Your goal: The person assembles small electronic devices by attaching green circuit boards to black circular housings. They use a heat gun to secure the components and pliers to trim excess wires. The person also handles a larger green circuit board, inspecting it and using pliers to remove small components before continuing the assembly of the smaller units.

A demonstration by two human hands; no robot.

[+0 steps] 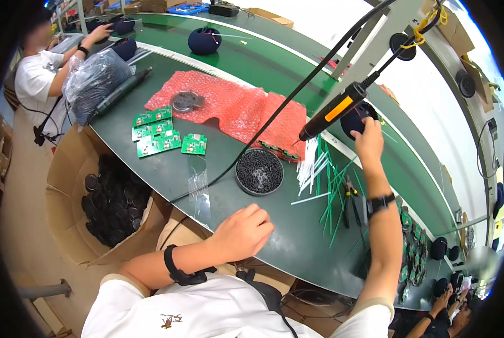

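My right hand (369,141) reaches out to the far right, its fingers closed on the rim of a dark blue round housing (350,123). A black and orange electric screwdriver (333,111) hangs in front of that housing and hides part of it. At the table's near edge my left hand (243,232) is curled shut; its palm faces away, so anything inside it is hidden. Just beyond it stands a round dish of small black parts (259,172). Green circuit boards (159,135) lie to the left, with a single board (194,144) beside them.
Pink bubble wrap (229,107) carries a black round part (187,101). White and green strips (330,186) and pliers (350,197) lie at right. A cardboard box (72,191) of black discs stands left below. A green conveyor (263,53) bears another housing (204,40). A co-worker (41,79) works at far left.
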